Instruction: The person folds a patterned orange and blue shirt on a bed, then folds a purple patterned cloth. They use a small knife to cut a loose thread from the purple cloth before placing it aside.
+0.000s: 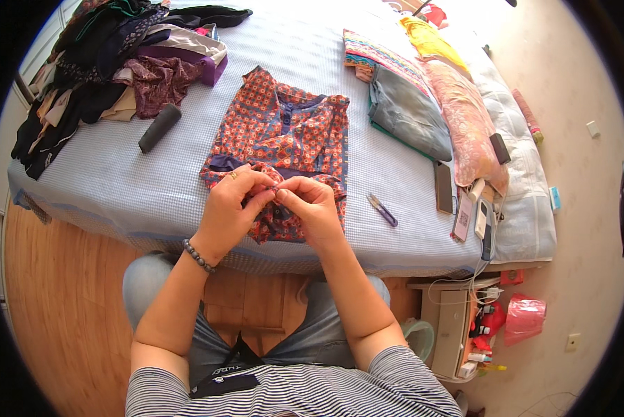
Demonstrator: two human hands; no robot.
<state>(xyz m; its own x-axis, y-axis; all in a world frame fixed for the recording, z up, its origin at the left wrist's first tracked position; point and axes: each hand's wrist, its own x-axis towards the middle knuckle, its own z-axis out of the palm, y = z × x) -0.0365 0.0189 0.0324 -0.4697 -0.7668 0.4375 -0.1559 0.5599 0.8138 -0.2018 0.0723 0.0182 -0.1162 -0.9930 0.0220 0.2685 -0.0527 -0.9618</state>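
A red patterned shirt (291, 139) with a navy buttoned neckline lies spread on the bed, its lower part bunched up. Over that bunched part, my left hand (230, 205) is closed, thumb and fingers pinching a bit of the fabric. My right hand (312, 203) meets it there, also pinching the cloth; the fingertips of both hands touch or nearly touch. Whether something tiny sits between them is too small to make out. To the right of the shirt lie thread snips (383, 210) with a dark blue handle.
A heap of clothes (110, 69) and a dark cylinder (160, 128) lie to the left. On the right are folded jeans (409, 115), a pink pillow (458, 118), phones (463, 217) and cables. Beyond the blue checked bed cover (166, 208) stands a cluttered bedside cabinet (445, 326).
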